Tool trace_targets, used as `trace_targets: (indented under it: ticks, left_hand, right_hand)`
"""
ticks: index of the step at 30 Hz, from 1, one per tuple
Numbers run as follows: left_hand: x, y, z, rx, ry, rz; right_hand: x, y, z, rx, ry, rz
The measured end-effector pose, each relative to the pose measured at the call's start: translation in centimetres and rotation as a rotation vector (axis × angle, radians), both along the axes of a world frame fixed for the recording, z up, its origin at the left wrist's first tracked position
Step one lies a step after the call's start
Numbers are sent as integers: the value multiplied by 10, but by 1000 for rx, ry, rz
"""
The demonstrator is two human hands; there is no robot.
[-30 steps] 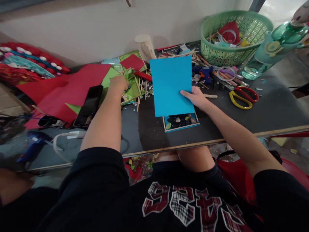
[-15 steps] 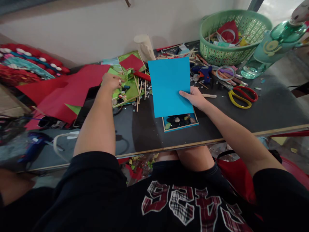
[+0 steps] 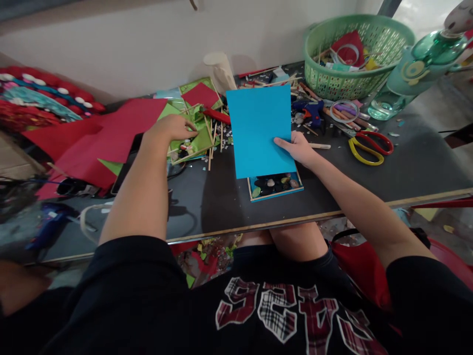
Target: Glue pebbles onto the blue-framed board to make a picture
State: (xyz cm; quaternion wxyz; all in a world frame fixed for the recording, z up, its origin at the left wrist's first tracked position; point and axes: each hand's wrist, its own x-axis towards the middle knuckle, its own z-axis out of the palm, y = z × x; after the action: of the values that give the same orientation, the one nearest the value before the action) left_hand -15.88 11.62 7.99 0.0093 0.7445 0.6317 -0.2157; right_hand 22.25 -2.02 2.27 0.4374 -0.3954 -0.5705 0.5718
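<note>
A bright blue sheet of paper stands tilted up in my right hand, thumb on its front and the other fingers behind. Partly covered by the sheet, a blue-backed tray framed with thin sticks holds pebbles and dark pieces. My left hand reaches over a green panel with a stick frame, its fingers curled and close together. What is between those fingertips, if anything, I cannot make out. Small stones lie on the green panel just below the hand.
At the back right stands a green basket of craft scraps beside a water bottle. Scissors, a tape roll and a blue glue gun lie in front. Red paper spreads at the left, near another glue gun.
My left hand has turned and its fingers have moved right and down over the green panel, where a small dark blue item showed before. My right hand keeps the blue sheet nearly still.
</note>
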Motion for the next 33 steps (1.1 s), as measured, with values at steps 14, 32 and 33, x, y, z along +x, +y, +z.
trace_targets:
  ticks: [14,32,33]
  left_hand:
    - [-4,12,-12,12,101,-90]
    - [-11,10,-14,70,-4,120]
    - [-11,11,-15,96,-88,129]
  right_hand:
    - [-2,-1,3,-14,10,-9]
    - [1,0,0,-18,3,-6]
    - [1,0,-1,-20,-1,-11]
